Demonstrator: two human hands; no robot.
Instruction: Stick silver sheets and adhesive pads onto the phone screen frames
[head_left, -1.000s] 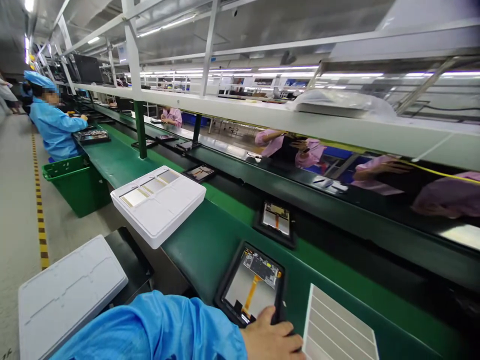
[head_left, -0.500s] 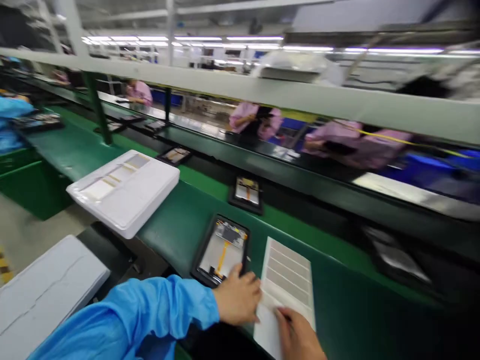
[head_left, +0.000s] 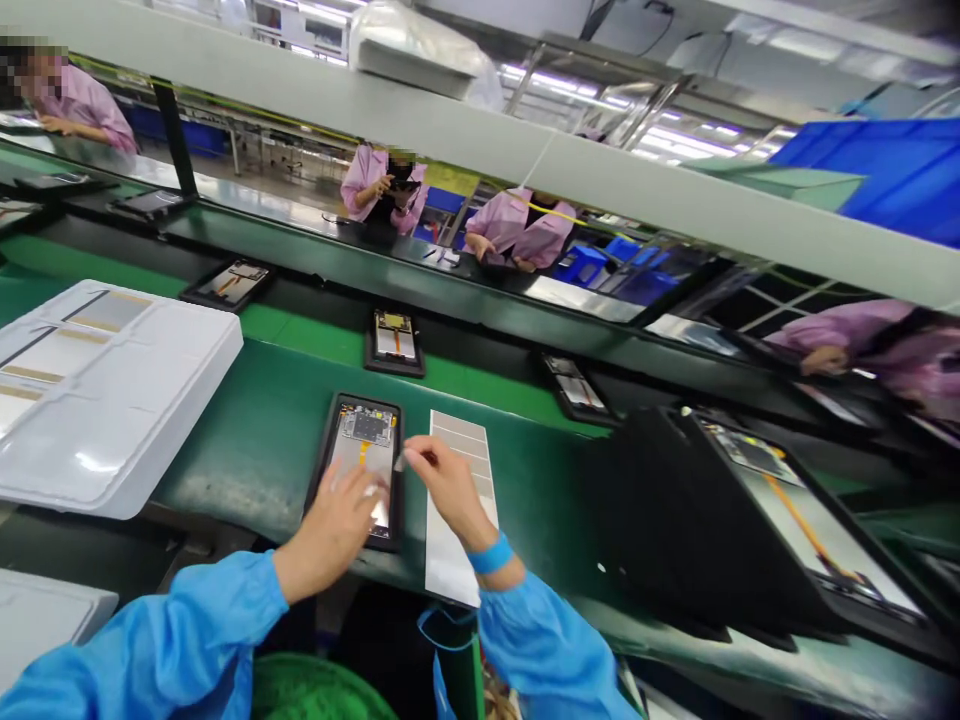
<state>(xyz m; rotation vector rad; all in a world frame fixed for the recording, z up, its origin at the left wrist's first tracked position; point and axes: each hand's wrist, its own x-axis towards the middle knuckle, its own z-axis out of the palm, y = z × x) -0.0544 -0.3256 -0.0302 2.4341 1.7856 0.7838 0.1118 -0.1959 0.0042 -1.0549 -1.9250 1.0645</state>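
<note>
An opened tablet (head_left: 365, 430) lies face down in a black frame on the green bench, its circuit board and orange ribbon cable showing. Over its lower half is my left hand (head_left: 334, 525), fingers spread and slightly blurred; whether they touch it I cannot tell. At the tablet's right edge, my right hand (head_left: 446, 485) pinches a small pale sticker (head_left: 401, 458). Beneath that hand lies a white sheet of grey stickers (head_left: 459, 550), its upper rows marked off in rectangles.
A white foam tray (head_left: 165, 385) holding flat panels stands at left. At right, black frames (head_left: 675, 520) overlap, with another open tablet (head_left: 810, 520) on top. More tablets, one an open unit (head_left: 395, 337), lie along the line behind. Co-workers in pink (head_left: 521, 225) sit opposite.
The view has swung right. My right hand has left the sticker sheet's lower part and come to the tablet's edge with a small sticker. My left hand has shifted over the tablet.
</note>
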